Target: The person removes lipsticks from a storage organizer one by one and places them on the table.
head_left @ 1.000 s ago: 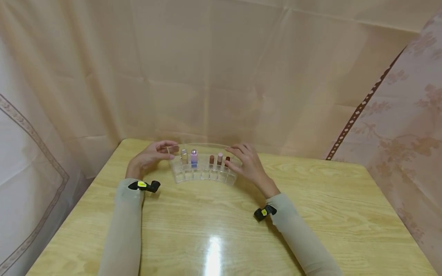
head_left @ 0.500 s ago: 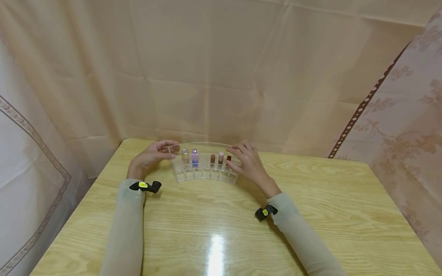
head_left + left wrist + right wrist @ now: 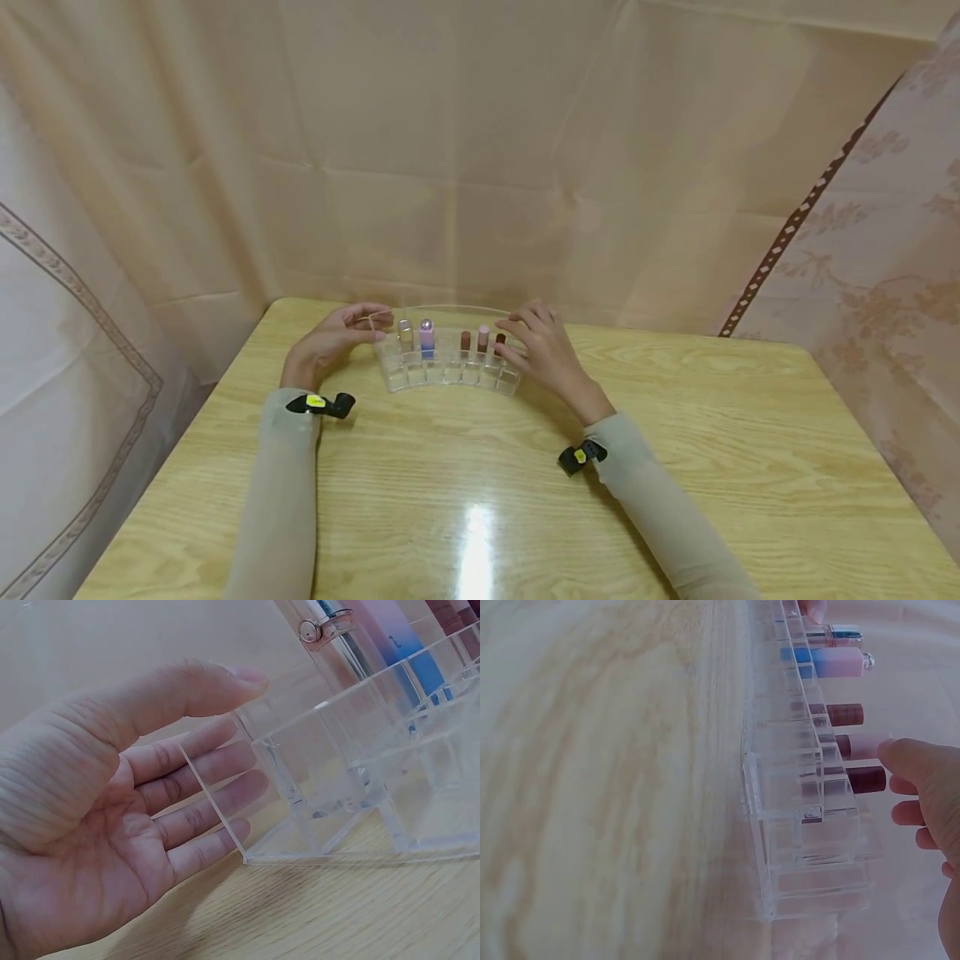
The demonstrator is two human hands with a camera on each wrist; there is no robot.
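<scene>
A clear curved lipstick organizer (image 3: 453, 375) stands on the table with small compartments in rows. On its left side are a gold-and-silver lipstick (image 3: 406, 335) and a pink-to-blue tube (image 3: 427, 335); on its right, a brown lipstick (image 3: 466, 341), a pink-capped one (image 3: 483, 337) and a dark red one (image 3: 500, 341). My left hand (image 3: 112, 787) lies at the left end, its fingers fairly straight behind the clear side panel and thumb extended near the rim. My right hand (image 3: 547, 346) is at the right end, fingers loosely bent, its thumb overlapping the pink cap in the right wrist view.
The wood-grain table (image 3: 420, 467) extends toward me and to the right. A beige curtain (image 3: 465, 167) hangs behind its far edge, with a patterned cloth (image 3: 870, 275) on the right and a white one (image 3: 60, 358) on the left. Both wrists wear black straps.
The head view has shifted slightly, so everything sits a little higher and further right in it. Both hands stay at the two ends of the organizer.
</scene>
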